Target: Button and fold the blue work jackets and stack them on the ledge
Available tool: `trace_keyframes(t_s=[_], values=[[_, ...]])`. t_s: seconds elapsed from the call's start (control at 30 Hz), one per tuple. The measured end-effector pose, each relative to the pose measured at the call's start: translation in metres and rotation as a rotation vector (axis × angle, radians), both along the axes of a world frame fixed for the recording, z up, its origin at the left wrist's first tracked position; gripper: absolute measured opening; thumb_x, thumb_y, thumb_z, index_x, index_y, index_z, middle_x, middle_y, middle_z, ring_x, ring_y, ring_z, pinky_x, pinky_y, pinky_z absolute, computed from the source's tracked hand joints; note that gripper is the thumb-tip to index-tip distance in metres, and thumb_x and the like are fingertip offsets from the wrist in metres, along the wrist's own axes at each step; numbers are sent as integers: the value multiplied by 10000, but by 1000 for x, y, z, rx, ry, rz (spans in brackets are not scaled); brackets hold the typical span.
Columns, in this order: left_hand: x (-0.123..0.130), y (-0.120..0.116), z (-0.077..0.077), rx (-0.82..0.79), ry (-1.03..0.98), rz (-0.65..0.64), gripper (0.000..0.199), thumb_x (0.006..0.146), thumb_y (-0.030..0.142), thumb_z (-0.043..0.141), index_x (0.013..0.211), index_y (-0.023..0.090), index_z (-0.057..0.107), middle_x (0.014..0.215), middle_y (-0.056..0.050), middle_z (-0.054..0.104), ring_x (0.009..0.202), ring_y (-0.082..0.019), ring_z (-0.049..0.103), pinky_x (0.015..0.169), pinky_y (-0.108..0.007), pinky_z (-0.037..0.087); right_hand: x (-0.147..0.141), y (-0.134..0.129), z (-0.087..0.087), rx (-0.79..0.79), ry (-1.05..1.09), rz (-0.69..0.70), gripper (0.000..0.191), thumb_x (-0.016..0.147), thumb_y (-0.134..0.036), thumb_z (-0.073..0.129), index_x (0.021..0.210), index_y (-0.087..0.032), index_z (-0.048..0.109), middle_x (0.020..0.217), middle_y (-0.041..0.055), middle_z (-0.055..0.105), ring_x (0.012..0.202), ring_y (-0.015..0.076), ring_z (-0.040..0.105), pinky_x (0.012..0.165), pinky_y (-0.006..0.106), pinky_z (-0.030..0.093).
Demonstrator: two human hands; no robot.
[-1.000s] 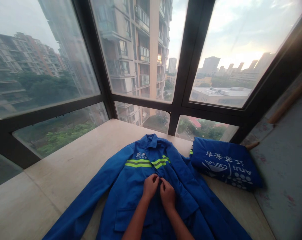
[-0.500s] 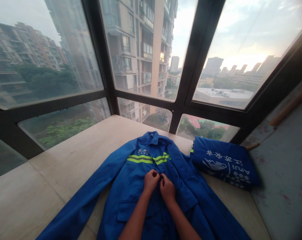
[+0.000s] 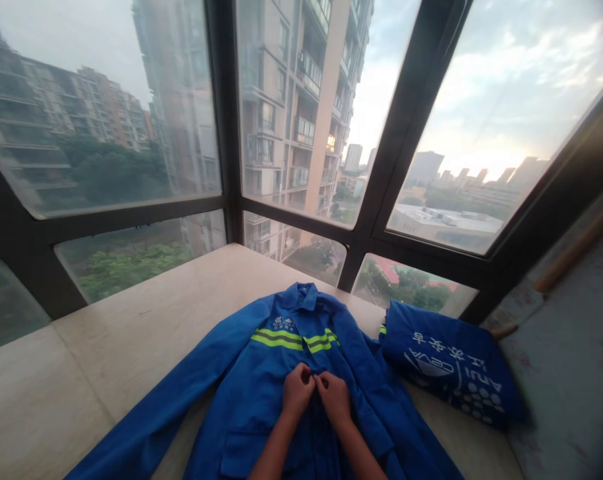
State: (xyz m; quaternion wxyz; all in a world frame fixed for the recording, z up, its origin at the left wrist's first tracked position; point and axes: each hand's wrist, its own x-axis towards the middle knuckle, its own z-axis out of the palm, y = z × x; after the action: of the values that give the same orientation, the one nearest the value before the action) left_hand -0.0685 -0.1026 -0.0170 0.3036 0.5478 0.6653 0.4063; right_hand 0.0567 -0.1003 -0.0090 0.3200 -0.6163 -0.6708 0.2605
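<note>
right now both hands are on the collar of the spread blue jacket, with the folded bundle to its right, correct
Not the collar: the head view shows the left hand and right hand on the jacket, below the striped band; the folded bundle is to the jacket's right.

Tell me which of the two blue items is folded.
The bundle on the right, with large white lettering; the jacket beside it lies spread out.

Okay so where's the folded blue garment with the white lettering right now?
In the head view, the folded blue garment lies at the right, beside the spread jacket, just below the window frame.
</note>
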Motion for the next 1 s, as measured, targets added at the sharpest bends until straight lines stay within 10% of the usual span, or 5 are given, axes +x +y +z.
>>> trace_keyframes(t_s=[1.0], values=[[4, -8, -1, 34, 75, -100, 200, 879, 135, 503, 995, 218, 643, 976, -39, 742, 923, -174, 694, 792, -257, 488, 6, 9, -19, -130, 126, -125, 262, 835, -378, 546, 794, -184, 717, 703, 53, 726, 671, 200, 676, 600, 249, 458]])
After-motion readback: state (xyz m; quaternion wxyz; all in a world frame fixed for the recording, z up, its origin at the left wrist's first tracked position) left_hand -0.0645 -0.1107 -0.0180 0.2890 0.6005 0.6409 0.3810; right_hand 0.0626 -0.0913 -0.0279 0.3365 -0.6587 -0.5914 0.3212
